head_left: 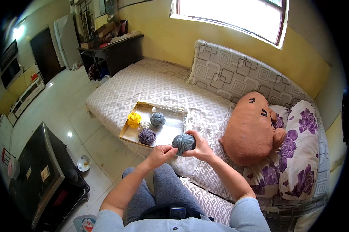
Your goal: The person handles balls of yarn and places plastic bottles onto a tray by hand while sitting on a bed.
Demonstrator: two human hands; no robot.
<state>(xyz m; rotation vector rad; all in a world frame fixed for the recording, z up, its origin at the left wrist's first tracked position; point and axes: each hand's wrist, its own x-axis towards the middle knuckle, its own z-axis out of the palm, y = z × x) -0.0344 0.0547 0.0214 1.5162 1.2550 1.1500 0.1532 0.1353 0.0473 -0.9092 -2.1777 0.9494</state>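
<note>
My right hand [199,147] is wrapped round a blue-grey ball of yarn [183,143], held up by the near right corner of a shallow box [170,131]. Close to the ball's left side, my left hand [162,155] is closed in a pinch; what its fingertips hold is too small to make out. Inside the box lie a yellow ball of yarn [134,120], a small cream ball [145,125], a second blue-grey ball [157,120] and a purple-grey ball [147,136]. A clear plastic bottle [168,110] rests along the box's far side.
The box sits on a patterned sofa cover [116,91]. To the right are a brown plush toy [248,131] and a purple-flowered pillow [298,150]. A black table [39,174] stands at the left, with a white bowl [83,163] on the floor beside it.
</note>
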